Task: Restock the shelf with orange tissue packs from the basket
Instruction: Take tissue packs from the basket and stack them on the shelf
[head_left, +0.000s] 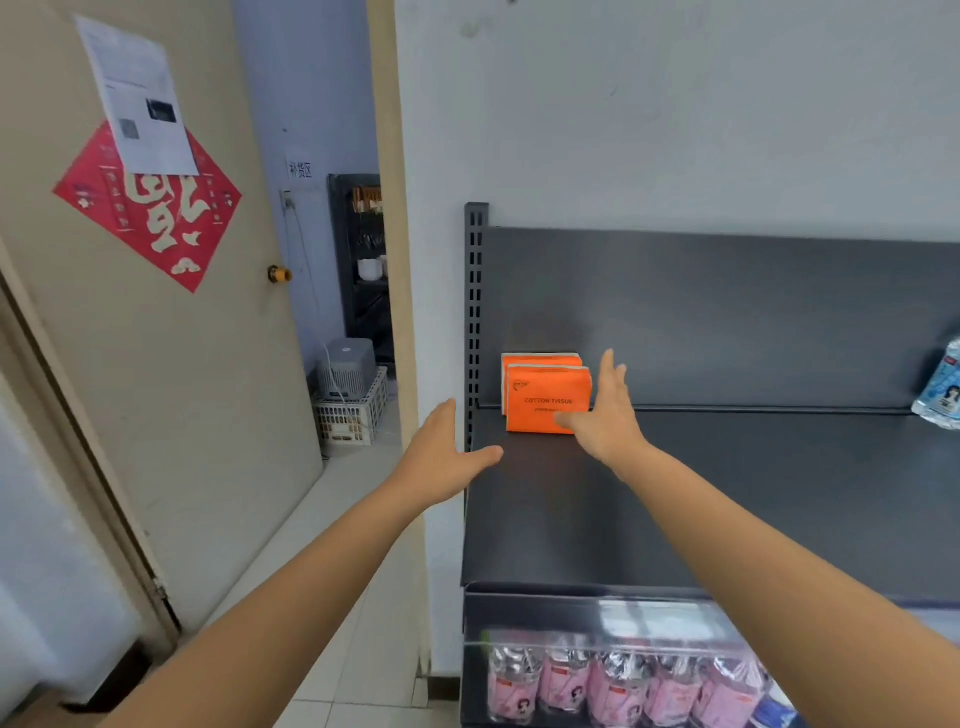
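Two orange tissue packs (548, 397) stand upright at the dark shelf's (727, 493) back left corner. The right hand (605, 415), fingers straight, touches the front pack's right end. The left hand (441, 454) hovers open, farther left.

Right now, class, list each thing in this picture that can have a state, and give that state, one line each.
Orange tissue packs: two, upright, one behind the other, back left of the shelf.
Left hand: open, holding nothing, at the shelf's left edge.
Right hand: open, fingers straight, thumb against the front pack.
Door: open.
Pink packs: standing in a row on the lower shelf.
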